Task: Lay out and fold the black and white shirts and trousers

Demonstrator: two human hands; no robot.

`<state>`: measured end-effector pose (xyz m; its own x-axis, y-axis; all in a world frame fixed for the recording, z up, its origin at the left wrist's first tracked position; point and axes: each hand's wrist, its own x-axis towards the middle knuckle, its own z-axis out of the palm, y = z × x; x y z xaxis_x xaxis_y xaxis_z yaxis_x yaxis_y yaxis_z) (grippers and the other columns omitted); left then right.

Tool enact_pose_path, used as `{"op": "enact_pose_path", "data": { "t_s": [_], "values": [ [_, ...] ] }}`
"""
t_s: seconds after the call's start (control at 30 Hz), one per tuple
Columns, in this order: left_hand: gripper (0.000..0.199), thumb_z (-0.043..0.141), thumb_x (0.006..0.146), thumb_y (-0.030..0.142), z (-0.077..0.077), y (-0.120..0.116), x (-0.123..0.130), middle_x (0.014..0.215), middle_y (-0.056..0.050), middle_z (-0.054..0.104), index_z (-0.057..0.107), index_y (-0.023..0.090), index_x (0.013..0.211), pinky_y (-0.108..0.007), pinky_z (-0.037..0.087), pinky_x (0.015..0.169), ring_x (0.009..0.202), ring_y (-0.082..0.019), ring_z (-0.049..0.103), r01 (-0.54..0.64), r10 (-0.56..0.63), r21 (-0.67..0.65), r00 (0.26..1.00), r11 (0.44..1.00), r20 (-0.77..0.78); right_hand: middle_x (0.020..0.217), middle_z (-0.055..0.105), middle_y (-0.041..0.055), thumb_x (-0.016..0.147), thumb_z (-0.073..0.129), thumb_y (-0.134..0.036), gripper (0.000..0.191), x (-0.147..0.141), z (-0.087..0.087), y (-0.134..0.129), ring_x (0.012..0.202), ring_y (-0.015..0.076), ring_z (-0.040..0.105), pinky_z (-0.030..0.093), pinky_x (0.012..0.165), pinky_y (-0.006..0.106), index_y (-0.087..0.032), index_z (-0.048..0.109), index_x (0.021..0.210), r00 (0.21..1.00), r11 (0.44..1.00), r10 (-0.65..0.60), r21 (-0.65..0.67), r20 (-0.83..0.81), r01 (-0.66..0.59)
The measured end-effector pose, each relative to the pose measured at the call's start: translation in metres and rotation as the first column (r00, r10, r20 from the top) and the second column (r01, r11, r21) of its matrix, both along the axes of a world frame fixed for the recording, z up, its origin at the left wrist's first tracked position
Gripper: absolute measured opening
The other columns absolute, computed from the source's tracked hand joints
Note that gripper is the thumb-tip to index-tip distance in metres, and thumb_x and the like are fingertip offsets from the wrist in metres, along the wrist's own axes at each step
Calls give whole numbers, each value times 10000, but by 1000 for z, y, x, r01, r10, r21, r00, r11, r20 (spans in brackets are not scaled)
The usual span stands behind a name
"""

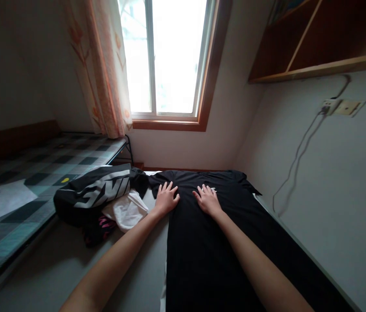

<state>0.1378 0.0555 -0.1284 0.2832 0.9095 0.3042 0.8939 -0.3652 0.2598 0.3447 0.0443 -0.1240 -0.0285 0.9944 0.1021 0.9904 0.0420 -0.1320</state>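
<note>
A black garment (202,255) is spread out below the window (179,60), its far end near the wall under the window and its near end running out at the bottom edge of the view, farthest from the window. Both hands rest palm down on the far part of it, below the window: the left hand (166,201) at its left edge, the right hand (208,201) farther in, beside a small white print (213,190) partly hidden by that hand. The fingers of each are fanned loosely apart, lying on the cloth with nothing gripped, and point toward the window. Under the garment is a pale surface (137,264), bare in part below and left of the window. On it, below the window and to its left, lie a dark bundle with large grey lettering (98,193), a crumpled white cloth (129,211) and a dark cloth with pink marks (100,229), all touching. Farther left of the window is a bed with a checked cover (82,151), bearing a sheet of paper (2,201). A flowered curtain (103,65) hangs at the window's left; to its right are a wooden shelf (319,67) and, lower, a wall socket (345,107) with a dangling cable (295,164).
</note>
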Motion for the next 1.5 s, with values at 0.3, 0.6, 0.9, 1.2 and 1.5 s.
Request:
{"op": "enact_pose_path", "data": {
  "t_s": [0.3, 0.6, 0.9, 1.2, 1.5],
  "values": [
    [300, 525, 869, 244, 2, -9, -3, 1333, -71, 609, 704, 202, 1106, -408, 288, 1144, 1332, -234, 462, 88, -89, 15, 978, 996, 188, 1514, 393, 126, 995, 306, -468, 542, 11, -1, -12, 1422, 277, 301, 213, 1154, 426, -177, 513, 1403, 992, 995, 92, 42, -85, -89],
    [233, 544, 856, 344, 62, 12, -28, 917, -45, 745, 725, 227, 943, -300, 493, 814, 903, -210, 686, -148, 188, -134, 913, 980, 361, 1522, 377, 134, 987, 316, -479, 559, 15, -3, -13, 1426, 285, 291, 227, 1151, 436, -166, 500, 1412, 988, 990, 140, 32, -72, -138],
    [401, 644, 776, 283, 99, 17, -119, 1157, -151, 610, 644, 170, 1161, -514, 389, 912, 1094, -371, 540, -562, 555, 104, 827, 821, 92, 1525, 376, 124, 975, 337, -480, 558, 16, -6, -12, 1430, 279, 281, 217, 1150, 457, -176, 492, 1416, 987, 990, 140, 37, -76, -138],
    [270, 537, 860, 250, 93, 21, -137, 1051, -189, 614, 592, 68, 1053, -447, 453, 804, 990, -332, 600, -626, 627, -29, 778, 779, 30, 1526, 377, 123, 956, 414, -432, 540, 14, -6, -13, 1433, 285, 273, 219, 1154, 440, -172, 483, 1424, 988, 992, 128, 29, -85, -126],
    [100, 498, 907, 276, 132, 14, -108, 764, -38, 622, 549, 196, 877, -290, 434, 713, 738, -192, 601, -494, 388, 198, 828, 846, 405, 1432, 499, 158, 902, 494, -371, 463, 13, -2, -15, 1385, 287, 370, 252, 1148, 469, -148, 607, 1291, 948, 984, 160, 126, -275, -129]
  ]
}}
